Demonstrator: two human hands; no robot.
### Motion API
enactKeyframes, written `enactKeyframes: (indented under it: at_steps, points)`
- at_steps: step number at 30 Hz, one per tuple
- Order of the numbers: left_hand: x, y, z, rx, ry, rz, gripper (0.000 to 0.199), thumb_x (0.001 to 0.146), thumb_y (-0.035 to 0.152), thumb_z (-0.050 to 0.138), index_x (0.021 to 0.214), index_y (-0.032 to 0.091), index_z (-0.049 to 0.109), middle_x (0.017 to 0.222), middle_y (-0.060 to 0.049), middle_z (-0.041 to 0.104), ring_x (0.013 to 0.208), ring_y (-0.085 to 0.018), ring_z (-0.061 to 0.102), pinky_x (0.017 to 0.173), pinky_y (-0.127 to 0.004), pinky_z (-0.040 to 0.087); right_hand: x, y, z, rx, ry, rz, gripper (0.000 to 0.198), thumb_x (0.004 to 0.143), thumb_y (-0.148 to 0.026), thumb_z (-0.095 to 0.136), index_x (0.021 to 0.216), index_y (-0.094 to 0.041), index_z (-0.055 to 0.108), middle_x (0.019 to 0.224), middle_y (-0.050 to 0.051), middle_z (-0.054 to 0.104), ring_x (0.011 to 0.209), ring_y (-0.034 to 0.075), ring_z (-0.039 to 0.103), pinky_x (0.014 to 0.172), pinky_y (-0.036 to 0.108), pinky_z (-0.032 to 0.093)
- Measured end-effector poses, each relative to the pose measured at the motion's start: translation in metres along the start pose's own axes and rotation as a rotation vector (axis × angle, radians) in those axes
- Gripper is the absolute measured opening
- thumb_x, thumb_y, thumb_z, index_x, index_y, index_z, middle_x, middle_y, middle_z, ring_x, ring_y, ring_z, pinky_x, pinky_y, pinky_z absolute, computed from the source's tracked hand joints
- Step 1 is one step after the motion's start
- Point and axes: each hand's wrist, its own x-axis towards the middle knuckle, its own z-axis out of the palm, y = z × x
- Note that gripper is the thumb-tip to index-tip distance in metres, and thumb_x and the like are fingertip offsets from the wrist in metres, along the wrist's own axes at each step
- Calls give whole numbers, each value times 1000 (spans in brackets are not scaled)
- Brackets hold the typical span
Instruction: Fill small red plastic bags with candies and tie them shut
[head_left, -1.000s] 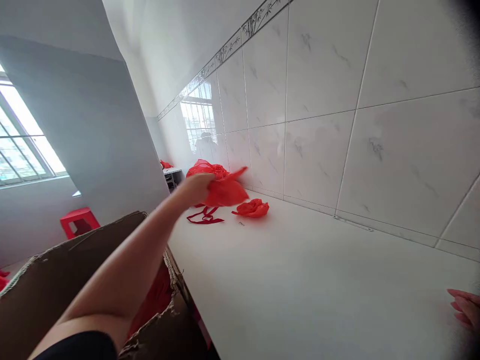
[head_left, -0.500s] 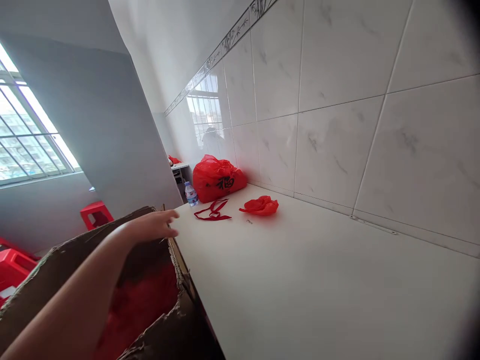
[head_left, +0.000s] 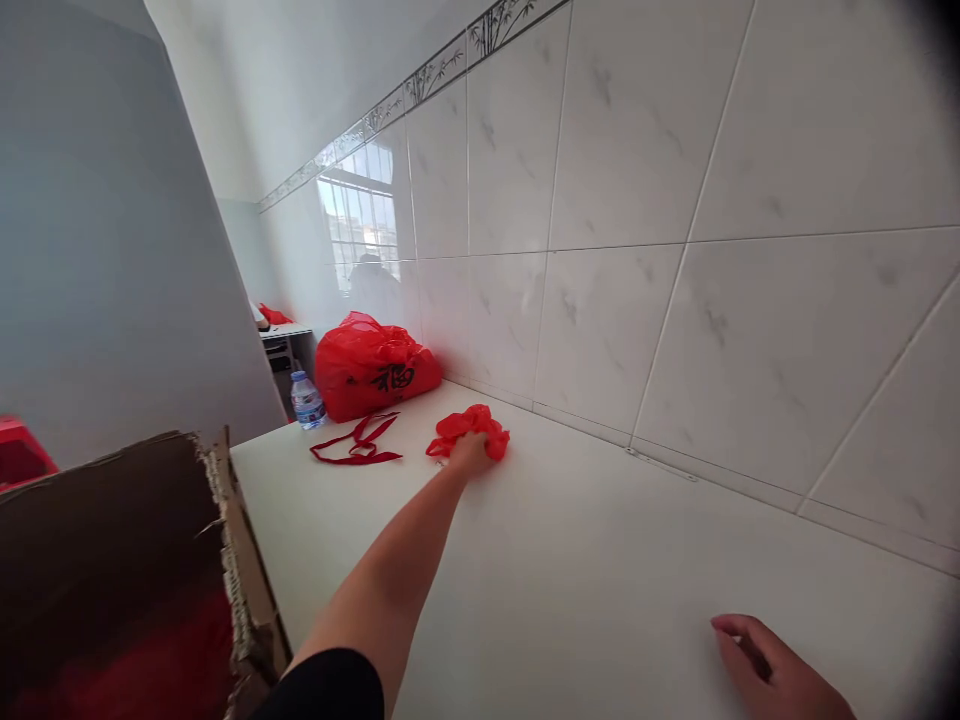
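My left hand (head_left: 471,453) reaches across the white table (head_left: 600,580). Its fingers are closed on a crumpled red plastic bag (head_left: 466,420), which partly hides the fingertips. At the lower right, my right hand (head_left: 784,670) hovers near the tabletop, thumb and finger brought together at the tips with nothing visible between them. A loose dark-red ribbon or strap (head_left: 360,447) lies just left of the crumpled bag.
A full red plastic bag (head_left: 371,370) with a black character leans by the tiled wall (head_left: 600,330). Beside it stands a water bottle (head_left: 307,402). A torn-edged cardboard box (head_left: 97,530) with red material inside fills the lower left. Behind is a grey partition (head_left: 127,240).
My left hand has moved from above the cardboard box over to the crumpled red bag and taken hold of it. My right hand has come into view. The view has turned right.
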Motion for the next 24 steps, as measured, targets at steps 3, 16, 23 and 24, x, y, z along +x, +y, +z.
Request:
enactKeyframes:
  at_steps: [3,16,23,24]
  points:
    - [-7,33,49,-33,-21,99,29,89,33,54,113,16,58,115,-10,59,101,-21,58,87,-43,49,-10,-16,0,-41,-16,14,33,69,-60,50,85,-33,61,87,1,67,74,23,62,64,35,48]
    - [-74,131,115,-101,-181,478,33,68,45,69,95,26,69,103,-7,63,91,-27,58,75,-37,47,-15,-37,-1,-28,115,-290,33,65,-6,44,87,-22,60,104,4,57,94,19,55,79,28,45]
    - [-49,59,69,-101,103,186,30,86,33,47,112,23,60,120,-9,59,103,-25,57,86,-37,46,-17,-38,-6,60,161,-194,21,71,-12,47,87,-22,58,99,2,58,84,17,55,67,26,44]
    - [-49,52,60,-110,159,146,35,88,33,43,118,22,55,126,-10,56,104,-25,57,87,-38,46,-16,-41,-5,74,179,-164,19,73,-16,48,88,-22,58,99,3,58,82,18,56,66,28,44]
